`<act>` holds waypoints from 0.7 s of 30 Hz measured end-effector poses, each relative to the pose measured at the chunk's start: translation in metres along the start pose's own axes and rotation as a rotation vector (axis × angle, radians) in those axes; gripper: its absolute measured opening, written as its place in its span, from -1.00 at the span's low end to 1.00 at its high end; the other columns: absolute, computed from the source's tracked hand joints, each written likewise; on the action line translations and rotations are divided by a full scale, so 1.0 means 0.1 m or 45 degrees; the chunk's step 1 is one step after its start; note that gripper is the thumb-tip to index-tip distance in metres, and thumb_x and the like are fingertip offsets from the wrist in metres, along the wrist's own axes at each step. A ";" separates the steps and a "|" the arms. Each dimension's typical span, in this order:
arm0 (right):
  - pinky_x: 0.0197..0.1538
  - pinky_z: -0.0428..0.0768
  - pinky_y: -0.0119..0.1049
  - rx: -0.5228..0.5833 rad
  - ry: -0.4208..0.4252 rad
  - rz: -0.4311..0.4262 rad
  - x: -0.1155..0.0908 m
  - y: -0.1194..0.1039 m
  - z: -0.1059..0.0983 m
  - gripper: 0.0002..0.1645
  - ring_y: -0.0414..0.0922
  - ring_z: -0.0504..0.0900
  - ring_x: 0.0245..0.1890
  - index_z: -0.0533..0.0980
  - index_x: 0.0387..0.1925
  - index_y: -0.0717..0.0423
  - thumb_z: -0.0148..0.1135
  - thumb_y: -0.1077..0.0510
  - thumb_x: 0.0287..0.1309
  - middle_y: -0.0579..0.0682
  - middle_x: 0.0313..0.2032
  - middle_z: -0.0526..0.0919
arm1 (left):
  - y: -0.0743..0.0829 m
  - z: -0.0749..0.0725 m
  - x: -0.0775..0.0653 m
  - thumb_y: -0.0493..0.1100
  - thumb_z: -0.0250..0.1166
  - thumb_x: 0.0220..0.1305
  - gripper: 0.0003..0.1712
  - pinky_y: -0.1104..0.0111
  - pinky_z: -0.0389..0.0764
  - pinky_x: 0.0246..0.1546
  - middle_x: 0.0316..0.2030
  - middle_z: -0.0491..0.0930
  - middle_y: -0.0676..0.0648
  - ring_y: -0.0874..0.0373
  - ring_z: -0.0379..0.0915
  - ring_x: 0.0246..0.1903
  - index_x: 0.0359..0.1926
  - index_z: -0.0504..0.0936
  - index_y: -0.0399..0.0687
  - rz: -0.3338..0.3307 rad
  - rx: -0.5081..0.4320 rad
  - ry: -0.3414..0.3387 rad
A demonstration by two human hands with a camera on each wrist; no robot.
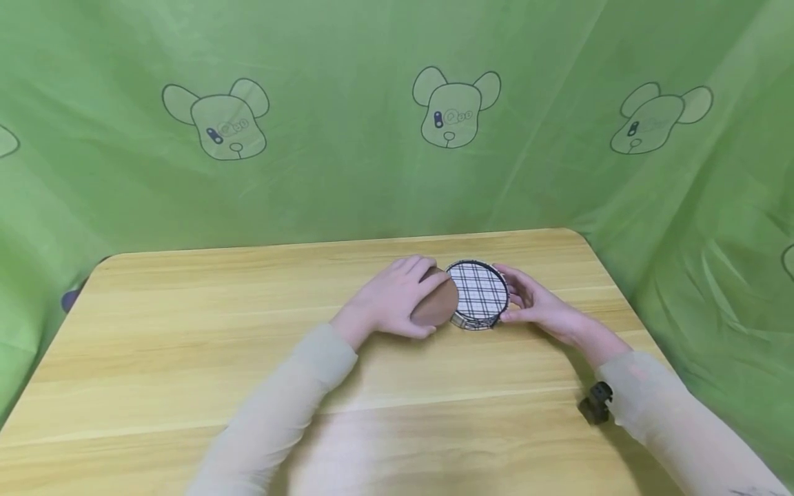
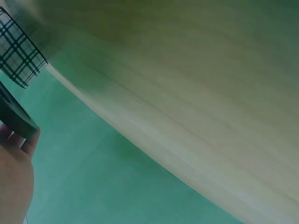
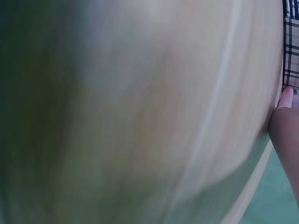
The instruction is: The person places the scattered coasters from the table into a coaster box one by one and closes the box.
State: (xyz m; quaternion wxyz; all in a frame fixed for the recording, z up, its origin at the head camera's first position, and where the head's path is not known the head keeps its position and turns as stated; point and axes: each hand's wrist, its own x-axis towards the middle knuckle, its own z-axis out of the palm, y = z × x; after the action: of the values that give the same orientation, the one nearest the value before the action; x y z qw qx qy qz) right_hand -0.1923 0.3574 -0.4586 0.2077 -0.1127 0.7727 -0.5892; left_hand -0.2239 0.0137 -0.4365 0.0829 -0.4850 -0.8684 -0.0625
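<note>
My left hand (image 1: 397, 297) grips a brown round lid (image 1: 439, 304) by its edge, fingers over the far side and thumb at the near side. The lid is tilted beside a round plaid box (image 1: 477, 293) with a dark rim, covering a little of its left edge. In the left wrist view, the lid (image 2: 17, 119) shows a raised rim, and a gap separates it from the box (image 2: 18, 51). My right hand (image 1: 535, 302) holds the box from the right, with its thumb on the near side. Only part of the box's wall (image 3: 292, 51) appears in the right wrist view.
A wooden table (image 1: 186, 358) carries the box near its far edge. Green cloth (image 1: 347, 172) with bear-head outlines hangs behind and at the sides. A small black device (image 1: 597, 403) sits at the right sleeve's cuff. Something purple (image 1: 70, 300) shows past the table's left edge.
</note>
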 end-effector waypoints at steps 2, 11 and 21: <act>0.32 0.41 -0.71 0.000 0.001 -0.002 0.00 0.00 0.00 0.24 -0.51 0.38 0.30 -0.15 0.72 0.11 0.38 0.43 0.22 0.37 0.64 -0.08 | 0.02 0.00 0.04 0.49 0.28 0.14 0.12 0.14 0.38 0.55 0.42 0.37 -0.13 0.02 0.32 0.39 0.59 0.28 0.06 -0.009 0.008 0.025; 0.31 0.43 -0.69 -0.022 -0.003 -0.008 -0.01 -0.02 0.01 0.22 -0.53 0.39 0.29 -0.16 0.71 0.13 0.37 0.42 0.25 0.38 0.65 -0.10 | 0.12 0.02 0.25 0.54 0.26 0.16 0.11 0.17 0.41 0.53 0.37 0.41 -0.10 0.04 0.33 0.35 0.57 0.32 0.06 -0.074 0.045 0.084; 0.31 0.46 -0.67 -0.026 -0.002 -0.015 -0.01 0.00 0.00 0.22 -0.53 0.40 0.30 -0.16 0.72 0.10 0.36 0.43 0.26 0.37 0.66 -0.11 | 0.28 0.04 0.50 0.59 0.24 0.15 0.16 0.17 0.40 0.53 0.39 0.40 -0.11 0.04 0.32 0.37 0.59 0.30 0.04 -0.147 0.123 0.064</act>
State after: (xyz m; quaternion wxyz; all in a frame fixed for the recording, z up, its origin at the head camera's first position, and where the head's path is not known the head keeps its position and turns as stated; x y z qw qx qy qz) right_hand -0.1912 0.3576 -0.4582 0.2036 -0.1198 0.7778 -0.5825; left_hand -0.2263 0.0700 -0.4297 0.1242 -0.4278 -0.8945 -0.0372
